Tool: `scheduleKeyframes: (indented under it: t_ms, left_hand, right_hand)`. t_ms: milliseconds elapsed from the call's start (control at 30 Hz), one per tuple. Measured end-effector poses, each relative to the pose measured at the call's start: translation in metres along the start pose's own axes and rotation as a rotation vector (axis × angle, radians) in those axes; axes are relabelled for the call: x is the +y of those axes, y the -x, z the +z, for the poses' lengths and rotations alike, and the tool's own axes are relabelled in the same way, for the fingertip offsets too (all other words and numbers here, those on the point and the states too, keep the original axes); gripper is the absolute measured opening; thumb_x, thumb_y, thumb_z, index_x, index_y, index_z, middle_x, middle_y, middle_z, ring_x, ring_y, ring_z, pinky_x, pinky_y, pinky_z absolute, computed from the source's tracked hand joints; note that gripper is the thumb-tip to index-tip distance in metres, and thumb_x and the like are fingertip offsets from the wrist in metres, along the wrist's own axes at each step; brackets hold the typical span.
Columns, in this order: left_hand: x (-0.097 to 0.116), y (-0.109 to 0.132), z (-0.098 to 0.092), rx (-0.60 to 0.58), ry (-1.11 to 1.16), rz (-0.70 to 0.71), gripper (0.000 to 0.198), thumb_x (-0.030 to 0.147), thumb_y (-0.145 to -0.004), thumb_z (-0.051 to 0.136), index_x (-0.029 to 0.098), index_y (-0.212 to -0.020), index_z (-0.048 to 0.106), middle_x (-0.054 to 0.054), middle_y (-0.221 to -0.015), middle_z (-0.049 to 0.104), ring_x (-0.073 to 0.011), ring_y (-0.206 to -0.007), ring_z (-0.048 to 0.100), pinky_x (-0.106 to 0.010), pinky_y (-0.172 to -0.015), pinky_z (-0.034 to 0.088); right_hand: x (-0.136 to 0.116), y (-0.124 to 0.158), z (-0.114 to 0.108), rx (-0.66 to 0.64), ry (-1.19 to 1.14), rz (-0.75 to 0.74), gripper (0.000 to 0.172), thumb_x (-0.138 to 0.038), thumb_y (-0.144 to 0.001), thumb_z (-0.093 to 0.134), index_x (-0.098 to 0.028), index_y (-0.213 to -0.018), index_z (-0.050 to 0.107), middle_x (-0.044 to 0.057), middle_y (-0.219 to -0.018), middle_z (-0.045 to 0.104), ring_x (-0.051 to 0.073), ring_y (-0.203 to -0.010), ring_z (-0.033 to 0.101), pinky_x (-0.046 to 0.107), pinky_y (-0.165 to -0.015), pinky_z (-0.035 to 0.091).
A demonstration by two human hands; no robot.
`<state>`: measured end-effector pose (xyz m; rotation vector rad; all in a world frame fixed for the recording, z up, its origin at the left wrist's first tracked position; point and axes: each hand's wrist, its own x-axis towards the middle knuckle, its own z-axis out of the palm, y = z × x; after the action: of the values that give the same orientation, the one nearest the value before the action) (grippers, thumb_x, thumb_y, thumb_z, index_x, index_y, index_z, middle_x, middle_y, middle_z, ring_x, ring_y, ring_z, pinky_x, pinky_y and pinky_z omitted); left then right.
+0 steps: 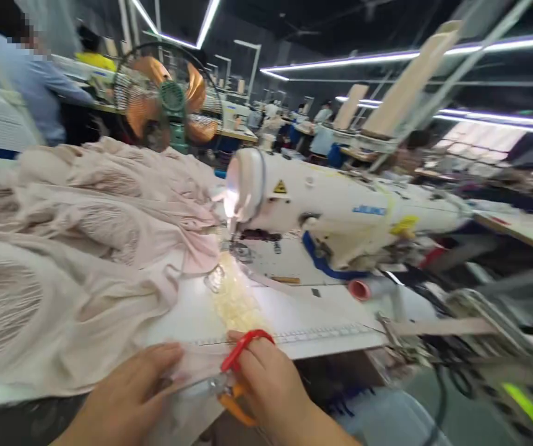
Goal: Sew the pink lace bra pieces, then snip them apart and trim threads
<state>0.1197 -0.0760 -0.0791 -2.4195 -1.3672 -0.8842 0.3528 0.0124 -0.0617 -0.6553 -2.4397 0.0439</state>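
My left hand (131,387) is at the table's front edge, thumb below and fingers above, closed on the edge of a pale pink fabric piece (196,362). My right hand (270,384) grips scissors (247,347) with a red handle over the fingers and an orange part below. Their blades are blurred and mostly hidden. Beyond that hand a yellowish strip (238,303) runs over the table up to the needle area of a white sewing machine (331,198). Gathered pale pink garments (108,248) are heaped to the left.
A measuring tape strip (322,331) lies along the table's front edge. A pink-rimmed roll (359,289) is at the right. Behind the garments stands a fan (172,96) with orange blades. A person in a blue shirt (25,80) sits at the far left. Thread cones (410,80) rise behind the machine.
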Motion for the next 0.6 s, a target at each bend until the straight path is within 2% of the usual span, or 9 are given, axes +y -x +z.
scheduleKeyframes:
  t_ms: [33,100,167,300,467,600]
  left_hand:
    - [0.0,0.003,-0.011,-0.005,-0.049,0.025,0.024,0.025,-0.098,0.04,0.027,-0.103,0.064,0.0,-0.112,0.067,-0.0143,-0.105,0.06,-0.024,-0.091,0.05]
    - [0.001,0.002,-0.02,0.018,-0.112,0.062,0.032,0.02,-0.1,0.032,0.023,-0.101,0.065,-0.001,-0.107,0.07,-0.0134,-0.106,0.06,-0.025,-0.093,0.048]
    - [0.001,-0.003,-0.018,0.064,-0.148,0.039,0.036,0.019,-0.101,0.029,0.019,-0.1,0.065,-0.002,-0.102,0.071,-0.0128,-0.103,0.061,-0.025,-0.095,0.047]
    - [0.002,-0.007,-0.017,0.059,-0.115,0.061,0.031,0.015,-0.099,0.035,0.017,-0.096,0.066,-0.004,-0.095,0.071,-0.0169,-0.111,0.059,-0.029,-0.097,0.048]
    - [-0.001,-0.005,-0.026,-0.001,-0.087,0.078,0.025,0.015,-0.097,0.041,0.014,-0.099,0.066,-0.004,-0.091,0.071,-0.0151,-0.105,0.062,-0.025,-0.098,0.046]
    - [-0.002,-0.001,-0.022,0.023,-0.101,0.057,0.028,0.016,-0.098,0.037,0.015,-0.102,0.065,-0.005,-0.097,0.071,-0.0145,-0.11,0.059,-0.027,-0.105,0.04]
  right_hand:
    - [0.002,0.001,0.001,0.056,-0.01,-0.054,0.027,-0.008,-0.085,0.04,-0.011,-0.1,0.062,0.015,-0.098,0.069,0.021,-0.081,0.064,0.031,-0.068,0.055]
    - [0.004,0.002,0.001,0.083,-0.016,-0.129,0.03,-0.008,-0.088,0.037,-0.011,-0.103,0.063,0.016,-0.101,0.07,0.021,-0.084,0.066,0.031,-0.07,0.055]
    - [0.004,0.003,0.0,0.107,-0.001,-0.184,0.028,-0.011,-0.091,0.037,-0.012,-0.097,0.065,0.014,-0.099,0.071,0.021,-0.082,0.067,0.029,-0.069,0.055]
    - [0.001,0.003,0.0,0.204,0.031,-0.252,0.028,-0.012,-0.094,0.04,-0.014,-0.088,0.067,0.008,-0.084,0.074,0.019,-0.071,0.068,0.027,-0.066,0.054]
    - [0.004,0.002,0.001,0.165,0.008,-0.267,0.035,-0.009,-0.095,0.034,-0.015,-0.084,0.067,0.006,-0.079,0.074,0.017,-0.068,0.068,0.028,-0.064,0.055]
    - [0.01,0.005,-0.002,-0.049,0.047,-0.292,0.027,-0.009,-0.093,0.041,-0.013,-0.097,0.067,0.008,-0.09,0.074,0.02,-0.079,0.069,0.03,-0.071,0.057]
